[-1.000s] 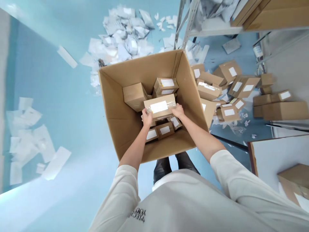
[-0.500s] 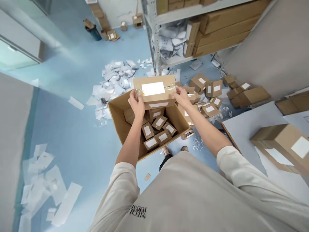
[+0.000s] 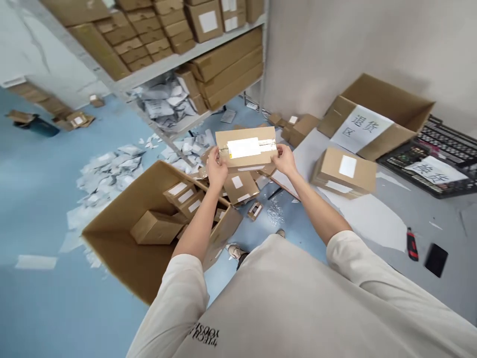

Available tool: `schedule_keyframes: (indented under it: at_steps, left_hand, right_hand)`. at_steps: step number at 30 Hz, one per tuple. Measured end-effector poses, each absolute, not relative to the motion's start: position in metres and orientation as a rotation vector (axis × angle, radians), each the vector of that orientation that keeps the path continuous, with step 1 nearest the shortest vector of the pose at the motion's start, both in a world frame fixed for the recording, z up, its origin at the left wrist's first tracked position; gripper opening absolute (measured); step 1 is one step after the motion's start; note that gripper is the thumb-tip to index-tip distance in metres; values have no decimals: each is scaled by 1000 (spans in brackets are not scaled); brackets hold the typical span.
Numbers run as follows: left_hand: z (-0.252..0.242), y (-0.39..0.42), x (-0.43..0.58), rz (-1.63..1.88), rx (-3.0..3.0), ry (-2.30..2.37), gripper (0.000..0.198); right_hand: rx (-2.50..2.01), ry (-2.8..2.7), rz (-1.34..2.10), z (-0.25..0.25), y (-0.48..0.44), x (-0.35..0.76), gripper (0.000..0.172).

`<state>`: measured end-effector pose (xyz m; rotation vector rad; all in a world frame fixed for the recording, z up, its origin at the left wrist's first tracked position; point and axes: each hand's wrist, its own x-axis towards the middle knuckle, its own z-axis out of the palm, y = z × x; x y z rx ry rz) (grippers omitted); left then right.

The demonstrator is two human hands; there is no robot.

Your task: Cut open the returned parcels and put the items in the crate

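Between my two hands I hold a taped cardboard box [image 3: 253, 134] with a white label on its top. My left hand [image 3: 217, 171] grips its left end, and my right hand [image 3: 283, 159] grips its right end. Below and to the left stands a large open carton [image 3: 112, 238], with several smaller labelled boxes [image 3: 158, 227] inside; my left forearm hides part of them. Under the held box, more labelled boxes [image 3: 241, 188] lie in a heap on the floor.
On the table [image 3: 391, 238] to the right are another labelled box [image 3: 345, 171], an open carton with a handwritten sign [image 3: 363, 127], a black crate [image 3: 439, 154], a red-and-black cutter [image 3: 412, 244] and a phone [image 3: 436, 259]. Metal shelving [image 3: 201, 44] holds boxes. White parcels [image 3: 108, 174] litter the floor.
My view has turned to the right, bringing the table into sight. The held box has left its place above the large carton and is now to the carton's right, still in both hands.
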<state>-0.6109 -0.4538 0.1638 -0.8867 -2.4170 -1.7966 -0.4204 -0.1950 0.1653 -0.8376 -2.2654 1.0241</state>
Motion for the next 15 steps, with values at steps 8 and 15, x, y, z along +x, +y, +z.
schedule_keyframes:
  at_steps: [8,15]
  left_hand:
    - [107,-282,-496,-1682,-1008,-2796,59]
    - [72,-229,-463,-1698,-1031,-3074,78]
  right_hand:
    - [-1392,-2327,744,124,-92,-271,51]
    - [-1685,-2473,539,89,-87,-221,45]
